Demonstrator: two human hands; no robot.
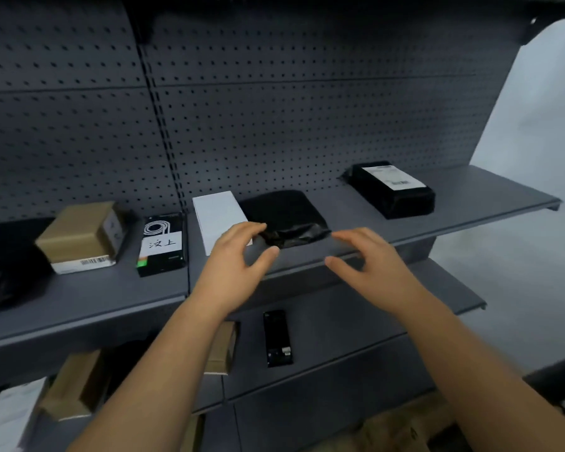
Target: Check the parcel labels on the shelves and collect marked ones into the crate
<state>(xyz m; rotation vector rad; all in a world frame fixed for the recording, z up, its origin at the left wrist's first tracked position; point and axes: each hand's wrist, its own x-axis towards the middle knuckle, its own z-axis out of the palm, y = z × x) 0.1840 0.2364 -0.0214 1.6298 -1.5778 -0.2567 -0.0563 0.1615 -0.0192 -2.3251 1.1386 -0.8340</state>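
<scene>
Both hands, left (238,256) and right (369,259), reach spread-fingered and empty toward a black bag (284,216) at the shelf (470,190) edge, likely to turn it and find its label.

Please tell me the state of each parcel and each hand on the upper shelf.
Left hand: open, fingertips touching the black bag parcel.
Right hand: open, beside it, holding nothing.
Black bag parcel: lying flat, no label showing.
Black wrapped parcel: label up.
White box: lying flat.
</scene>
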